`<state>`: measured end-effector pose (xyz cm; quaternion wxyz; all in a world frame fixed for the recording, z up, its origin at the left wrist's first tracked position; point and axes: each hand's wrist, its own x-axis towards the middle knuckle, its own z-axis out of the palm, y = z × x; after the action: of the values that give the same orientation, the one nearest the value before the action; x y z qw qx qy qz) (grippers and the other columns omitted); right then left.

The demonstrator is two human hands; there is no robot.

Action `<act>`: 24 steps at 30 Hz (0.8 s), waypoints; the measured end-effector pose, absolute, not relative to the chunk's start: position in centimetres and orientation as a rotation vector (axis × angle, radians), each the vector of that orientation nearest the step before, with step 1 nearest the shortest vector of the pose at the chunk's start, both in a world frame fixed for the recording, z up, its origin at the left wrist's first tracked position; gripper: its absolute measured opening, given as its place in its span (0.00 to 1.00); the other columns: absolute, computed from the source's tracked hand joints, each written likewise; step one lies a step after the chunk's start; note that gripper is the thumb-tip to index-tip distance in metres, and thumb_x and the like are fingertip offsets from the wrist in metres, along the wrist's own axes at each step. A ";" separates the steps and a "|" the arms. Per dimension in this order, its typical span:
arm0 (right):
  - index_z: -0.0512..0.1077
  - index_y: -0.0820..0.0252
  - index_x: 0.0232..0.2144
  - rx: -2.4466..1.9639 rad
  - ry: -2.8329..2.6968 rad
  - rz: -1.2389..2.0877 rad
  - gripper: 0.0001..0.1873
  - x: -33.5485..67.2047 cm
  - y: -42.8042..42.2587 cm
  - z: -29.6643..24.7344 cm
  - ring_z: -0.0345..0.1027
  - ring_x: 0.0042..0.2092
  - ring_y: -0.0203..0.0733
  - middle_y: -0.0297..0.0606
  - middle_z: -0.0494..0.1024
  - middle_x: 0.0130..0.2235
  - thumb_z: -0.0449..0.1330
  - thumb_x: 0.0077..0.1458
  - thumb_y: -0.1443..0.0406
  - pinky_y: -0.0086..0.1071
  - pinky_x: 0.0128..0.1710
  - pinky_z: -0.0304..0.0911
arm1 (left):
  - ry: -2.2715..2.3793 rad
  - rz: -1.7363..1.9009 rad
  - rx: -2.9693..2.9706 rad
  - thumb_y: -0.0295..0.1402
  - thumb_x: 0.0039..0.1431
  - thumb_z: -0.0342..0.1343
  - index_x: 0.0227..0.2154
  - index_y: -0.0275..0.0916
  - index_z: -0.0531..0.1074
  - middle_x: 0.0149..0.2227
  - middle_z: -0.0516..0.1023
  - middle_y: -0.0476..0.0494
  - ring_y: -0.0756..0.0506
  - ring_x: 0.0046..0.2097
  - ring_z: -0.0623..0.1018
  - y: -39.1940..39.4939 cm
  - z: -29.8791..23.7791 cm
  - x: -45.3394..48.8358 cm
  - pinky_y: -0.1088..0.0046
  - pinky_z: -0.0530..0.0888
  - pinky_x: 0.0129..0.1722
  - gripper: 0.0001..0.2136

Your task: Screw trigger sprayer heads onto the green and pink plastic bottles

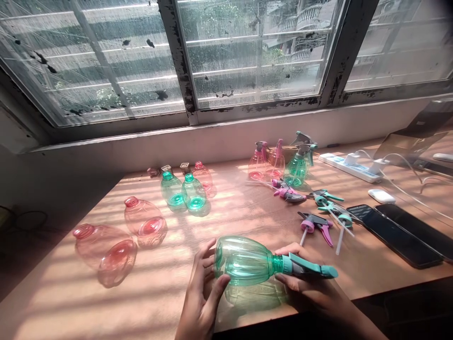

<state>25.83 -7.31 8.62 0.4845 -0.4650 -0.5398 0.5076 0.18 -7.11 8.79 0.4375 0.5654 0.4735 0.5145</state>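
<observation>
A green see-through spray bottle (246,261) lies sideways just above the near edge of the wooden table (247,212), its teal and grey trigger head (307,269) pointing right. My left hand (203,295) cups the bottle's base with the fingers curled against it. My right hand (307,288) is wrapped under the neck and the trigger head. Loose trigger heads with dip tubes (323,212) lie on the table beyond my right hand.
Two pink headless bottles (106,248) (145,221) stand at the left, with green ones (184,192) and a pink one behind. Assembled pink and green sprayers (279,163) stand at the back. Two phones (399,233), a white case (381,196) and a power strip (350,166) lie right.
</observation>
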 end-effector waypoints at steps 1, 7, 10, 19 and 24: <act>0.80 0.53 0.40 -1.152 -1.262 1.249 0.15 25.7 -7.3 8.4 0.73 0.36 0.47 0.37 0.81 0.35 0.72 0.54 0.52 0.37 0.34 0.68 | 1.186 1.275 1.423 0.50 0.67 0.61 0.50 0.46 0.78 0.70 0.64 0.42 0.35 0.65 0.72 -7.0 8.7 0.1 0.66 0.76 0.58 0.17; 0.80 0.55 0.40 -1.145 -1.038 1.371 0.21 25.4 -7.4 7.6 0.76 0.38 0.51 0.35 0.80 0.31 0.75 0.51 0.50 0.41 0.37 0.71 | 1.204 1.258 1.501 0.46 0.67 0.61 0.57 0.52 0.75 0.71 0.61 0.44 0.36 0.66 0.72 -7.3 8.4 -0.1 0.66 0.75 0.60 0.18; 0.81 0.52 0.43 -1.141 -1.229 1.287 0.15 25.8 -7.2 7.9 0.77 0.41 0.53 0.39 0.84 0.38 0.72 0.56 0.53 0.42 0.41 0.72 | 1.188 1.244 1.476 0.48 0.65 0.63 0.59 0.51 0.73 0.70 0.63 0.44 0.36 0.64 0.73 -7.4 8.7 0.1 0.65 0.75 0.60 0.22; 0.81 0.51 0.43 -1.130 -1.145 1.327 0.18 26.0 -7.2 7.7 0.76 0.39 0.49 0.37 0.85 0.37 0.73 0.53 0.51 0.38 0.41 0.70 | 1.184 1.287 1.452 0.49 0.66 0.61 0.53 0.49 0.77 0.70 0.63 0.42 0.34 0.67 0.71 -7.0 8.2 0.1 0.66 0.75 0.61 0.18; 0.81 0.55 0.39 -1.148 -1.080 1.329 0.21 25.6 -7.3 7.8 0.77 0.40 0.52 0.41 0.85 0.37 0.74 0.50 0.48 0.43 0.43 0.70 | 1.198 1.262 1.545 0.48 0.66 0.62 0.56 0.49 0.75 0.71 0.62 0.40 0.34 0.67 0.70 -7.3 8.1 0.3 0.64 0.75 0.61 0.20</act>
<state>25.61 -7.25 7.80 0.5138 -0.4777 -0.4494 0.5530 0.31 -7.28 8.06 0.3960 0.6097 0.4727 0.4979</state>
